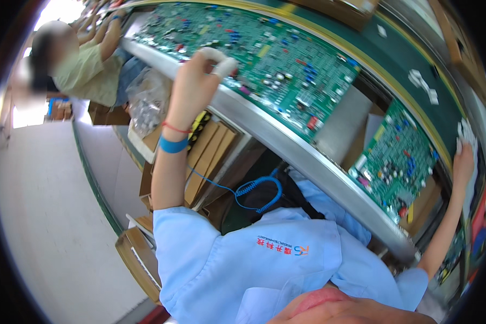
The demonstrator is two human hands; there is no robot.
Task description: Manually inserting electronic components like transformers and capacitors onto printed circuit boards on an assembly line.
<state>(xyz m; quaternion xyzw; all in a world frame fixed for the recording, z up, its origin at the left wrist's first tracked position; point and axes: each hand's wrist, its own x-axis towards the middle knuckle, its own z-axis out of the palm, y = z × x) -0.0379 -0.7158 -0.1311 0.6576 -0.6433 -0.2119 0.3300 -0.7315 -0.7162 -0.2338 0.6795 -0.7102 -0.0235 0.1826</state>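
Observation:
My left hand (197, 81) is at the near edge of a row of green circuit boards (286, 62). White covers sheathe its thumb and forefinger, which curl together in a pinch over the board edge; whatever lies between the tips is too small to name. A blue wrist strap (173, 144) with a coiled blue cord (259, 193) circles that wrist. Far to the right, my right hand (463, 156) reaches past a separate green board (399, 162). Its fingers look drawn together, white at the tips, beside pale material; what they hold cannot be made out.
A metal rail (270, 121) runs along the boards' near side. Behind them lies a green belt (416, 59) with small white pieces (424, 86). Cardboard boxes (213, 156) and a clear plastic bag (146, 102) are at left. Another person (86, 75) sits further along the line.

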